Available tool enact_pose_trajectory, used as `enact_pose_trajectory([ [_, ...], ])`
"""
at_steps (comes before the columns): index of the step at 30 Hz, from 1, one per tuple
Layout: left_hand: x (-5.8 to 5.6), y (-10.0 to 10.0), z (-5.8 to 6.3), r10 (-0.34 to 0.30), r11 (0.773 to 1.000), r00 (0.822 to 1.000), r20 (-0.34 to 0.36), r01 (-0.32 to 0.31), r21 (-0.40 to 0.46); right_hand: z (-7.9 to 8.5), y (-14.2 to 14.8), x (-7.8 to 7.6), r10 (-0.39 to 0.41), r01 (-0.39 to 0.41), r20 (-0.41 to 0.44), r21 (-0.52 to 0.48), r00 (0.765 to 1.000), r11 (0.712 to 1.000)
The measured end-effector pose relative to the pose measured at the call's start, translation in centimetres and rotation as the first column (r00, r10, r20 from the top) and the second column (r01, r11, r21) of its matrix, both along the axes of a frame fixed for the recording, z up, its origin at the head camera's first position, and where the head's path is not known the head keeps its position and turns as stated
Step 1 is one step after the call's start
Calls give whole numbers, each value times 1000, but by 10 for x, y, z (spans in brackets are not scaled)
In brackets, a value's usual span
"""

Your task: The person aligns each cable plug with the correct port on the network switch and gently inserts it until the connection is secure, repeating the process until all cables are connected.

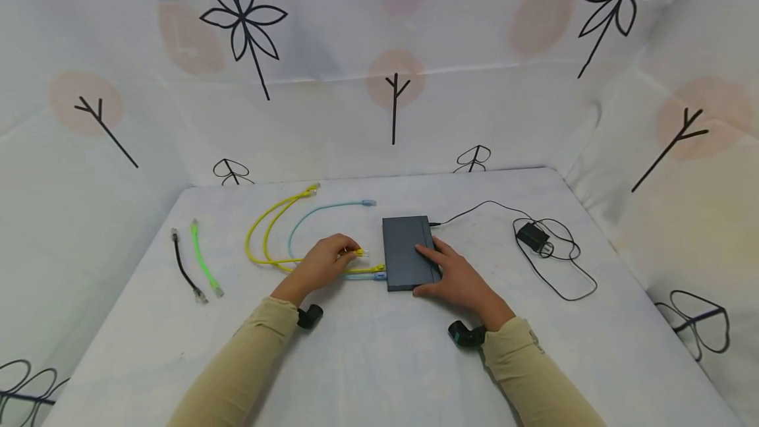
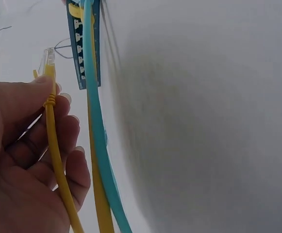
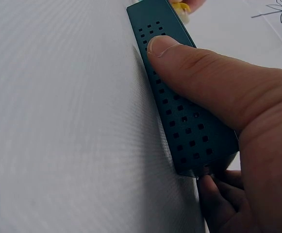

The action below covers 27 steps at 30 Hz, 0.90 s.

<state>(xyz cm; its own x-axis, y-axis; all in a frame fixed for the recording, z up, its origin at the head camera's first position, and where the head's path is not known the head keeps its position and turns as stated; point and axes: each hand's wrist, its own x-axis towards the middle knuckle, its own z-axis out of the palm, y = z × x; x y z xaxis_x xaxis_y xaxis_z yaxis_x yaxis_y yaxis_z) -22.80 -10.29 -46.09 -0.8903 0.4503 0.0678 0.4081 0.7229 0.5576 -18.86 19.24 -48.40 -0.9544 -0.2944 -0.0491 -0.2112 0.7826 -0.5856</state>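
Observation:
My left hand (image 1: 323,262) pinches a yellow Ethernet cable (image 2: 56,141) just behind its clear plug, thumb on one side and fingertips on the other. The plug points toward the dark network switch (image 1: 404,252), a short way off its left side. Along that side runs a row of ports (image 2: 80,53), seen in the left wrist view. Another yellow cable (image 1: 364,271) and a light-blue cable (image 1: 362,277) end at the switch's ports near its front corner. Around the right part of the switch my right hand (image 1: 459,282) grips, thumb against the vented side (image 3: 184,119).
A thin black cord (image 1: 468,209) leads from the switch's far right corner to a coiled power adapter (image 1: 533,237). At left lie a short black cable (image 1: 185,269) and a short green cable (image 1: 203,261). A loose light-blue plug (image 1: 369,203) rests behind the left hand.

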Motion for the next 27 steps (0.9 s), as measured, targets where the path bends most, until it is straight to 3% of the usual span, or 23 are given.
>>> enact_pose_trajectory([
  [11,-2,10,2,-9,1000,998,62,10,-15,1,1,-1,-2,2,6,-11,1000,1000],
  [19,-2,14,4,-44,999,997,67,44,3,0,2,-1,0,0,2,-18,1000,1000],
  [27,-3,17,2,-35,999,993,109,34,6,-1,1,-1,1,-1,7,-16,1000,1000],
])
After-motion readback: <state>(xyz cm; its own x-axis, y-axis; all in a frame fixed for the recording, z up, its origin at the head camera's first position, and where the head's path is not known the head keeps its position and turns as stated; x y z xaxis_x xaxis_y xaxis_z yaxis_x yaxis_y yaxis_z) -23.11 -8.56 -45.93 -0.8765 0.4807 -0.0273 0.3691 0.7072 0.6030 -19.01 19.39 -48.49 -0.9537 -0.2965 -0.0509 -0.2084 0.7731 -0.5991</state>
